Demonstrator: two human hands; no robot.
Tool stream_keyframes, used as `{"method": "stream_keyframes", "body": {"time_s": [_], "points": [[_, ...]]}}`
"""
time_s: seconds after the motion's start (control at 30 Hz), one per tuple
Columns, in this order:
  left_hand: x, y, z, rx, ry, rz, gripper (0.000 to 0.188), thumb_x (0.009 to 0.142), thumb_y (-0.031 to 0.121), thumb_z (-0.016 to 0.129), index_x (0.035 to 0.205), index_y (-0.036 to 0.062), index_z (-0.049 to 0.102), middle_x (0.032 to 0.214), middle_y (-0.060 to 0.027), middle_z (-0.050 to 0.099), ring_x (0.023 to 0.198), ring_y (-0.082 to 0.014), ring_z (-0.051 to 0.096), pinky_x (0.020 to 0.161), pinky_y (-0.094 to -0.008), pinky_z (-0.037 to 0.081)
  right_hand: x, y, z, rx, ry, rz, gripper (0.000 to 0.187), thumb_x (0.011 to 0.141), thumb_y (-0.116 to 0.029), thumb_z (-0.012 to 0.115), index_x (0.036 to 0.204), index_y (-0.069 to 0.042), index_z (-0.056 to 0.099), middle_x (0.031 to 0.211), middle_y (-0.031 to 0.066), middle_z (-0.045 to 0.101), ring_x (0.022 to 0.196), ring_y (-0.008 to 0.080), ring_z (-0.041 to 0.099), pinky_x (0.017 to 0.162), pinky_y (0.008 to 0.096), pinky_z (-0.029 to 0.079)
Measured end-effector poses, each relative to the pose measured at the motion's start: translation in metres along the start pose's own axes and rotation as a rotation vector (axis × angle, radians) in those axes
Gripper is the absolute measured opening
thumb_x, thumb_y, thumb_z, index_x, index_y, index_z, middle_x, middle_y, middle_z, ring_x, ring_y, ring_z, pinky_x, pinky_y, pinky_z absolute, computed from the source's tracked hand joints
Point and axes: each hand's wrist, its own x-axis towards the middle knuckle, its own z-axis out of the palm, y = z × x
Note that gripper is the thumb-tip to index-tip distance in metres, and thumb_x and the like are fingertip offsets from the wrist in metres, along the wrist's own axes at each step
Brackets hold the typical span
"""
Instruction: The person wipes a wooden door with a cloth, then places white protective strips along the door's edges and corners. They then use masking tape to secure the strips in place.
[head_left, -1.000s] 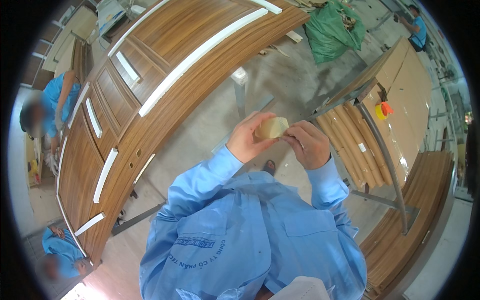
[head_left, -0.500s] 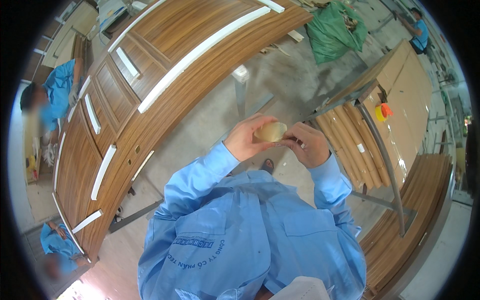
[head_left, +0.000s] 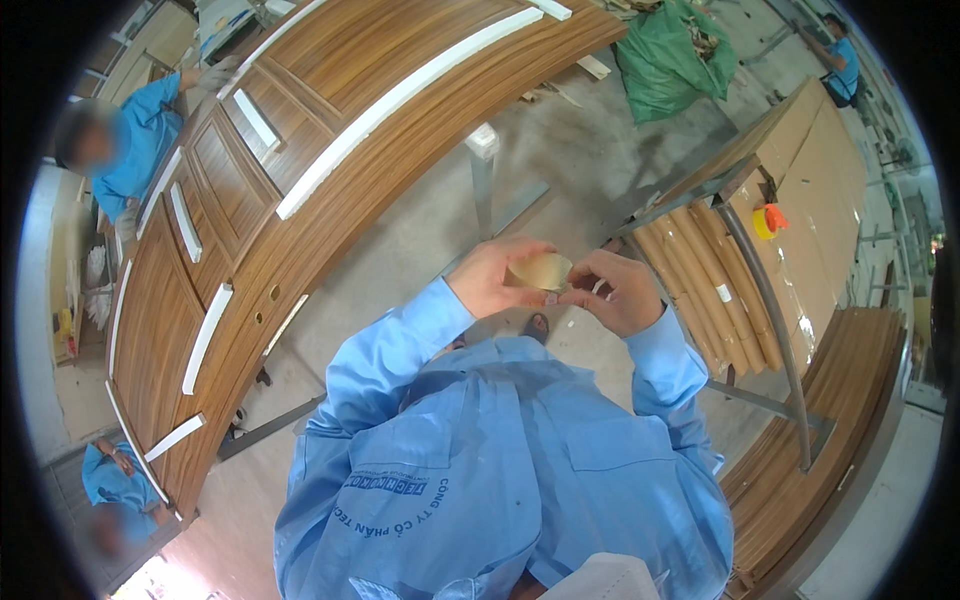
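Note:
In front of my chest my left hand [head_left: 497, 279] wraps round a yellowish, translucent roll of tape [head_left: 541, 271], its round face turned upward. My right hand [head_left: 617, 291] is closed, thumb and fingertips pinched together at the roll's right edge. Whether a loose end of tape lies between those fingertips is too small to make out. To the left of my hands lies a large brown wood-grain door [head_left: 330, 190] with raised panels. White foam strips [head_left: 410, 115] rest along its edges and across its face.
Right of me a metal-framed rack [head_left: 760, 290] holds brown cardboard tubes [head_left: 715, 290] under cardboard sheets. An orange and yellow tape dispenser [head_left: 769, 221] sits there. Brown boards [head_left: 820, 420] are stacked at lower right. A green sack [head_left: 675, 65] stands beyond. Co-workers in blue [head_left: 135, 135] stand across the door.
My hands stay nearly in place, with the roll slightly tilted between them. Across the door, the upper-left co-worker has shifted, one gloved hand now farther along the door's edge.

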Motion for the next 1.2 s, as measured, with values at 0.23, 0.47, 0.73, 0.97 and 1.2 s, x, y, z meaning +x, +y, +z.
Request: {"method": "stream_keyframes", "body": {"time_s": [0.23,0.47,0.73,0.97,1.2], "points": [[0.0,0.002,-0.001,0.033,0.008,-0.014,0.056,0.083,0.005,0.08,0.137,0.004,0.064,0.125,-0.0115,0.066,0.117,-0.0249,0.066,0.101,-0.0363,0.053,0.001,-0.004,0.002,-0.047,-0.019,-0.042,0.019,0.084,-0.015,0.081,0.095,-0.004,0.071,0.085,0.0136,0.068,0.073,0.0326,0.066,0.066,0.0413,0.051],[0.002,0.003,-0.005,0.114,-0.045,0.029,0.056,0.083,0.014,0.082,0.135,0.0055,0.065,0.121,-0.0126,0.069,0.115,-0.0277,0.067,0.098,-0.0381,0.053,-0.002,0.001,0.002,0.096,-0.09,0.064,0.007,0.089,-0.005,0.071,0.094,-0.002,0.068,0.081,0.0092,0.068,0.068,0.0228,0.067,0.066,0.0343,0.052],[0.0,-0.007,-0.015,-0.018,-0.2,0.048,0.059,0.084,0.017,0.085,0.138,0.0049,0.064,0.127,-0.0113,0.068,0.12,-0.0239,0.065,0.104,-0.0353,0.049,-0.003,0.007,-0.001,0.488,0.044,0.336,0.01,0.094,-0.008,0.073,0.097,-0.001,0.067,0.082,0.001,0.067,0.071,0.009,0.065,0.062,0.0259,0.053],[0.004,-0.012,-0.011,-0.122,-0.117,-0.05,0.06,0.084,0.013,0.085,0.139,0.0055,0.063,0.126,-0.0097,0.068,0.121,-0.0228,0.063,0.106,-0.0346,0.048,-0.005,-0.006,0.008,0.029,-0.015,0.005,0.016,0.086,-0.008,0.082,0.096,-0.002,0.071,0.083,0.0081,0.07,0.071,0.0176,0.069,0.062,0.0284,0.054],[0.007,-0.002,-0.013,0.013,-0.159,-0.019,0.059,0.08,0.018,0.089,0.133,0.0044,0.066,0.125,-0.0102,0.068,0.117,-0.0237,0.065,0.102,-0.0354,0.049,0.001,0.001,0.005,0.017,-0.142,0.007,0.01,0.088,-0.007,0.076,0.094,-0.002,0.07,0.083,0.0111,0.07,0.071,0.023,0.07,0.062,0.0343,0.054]]}}
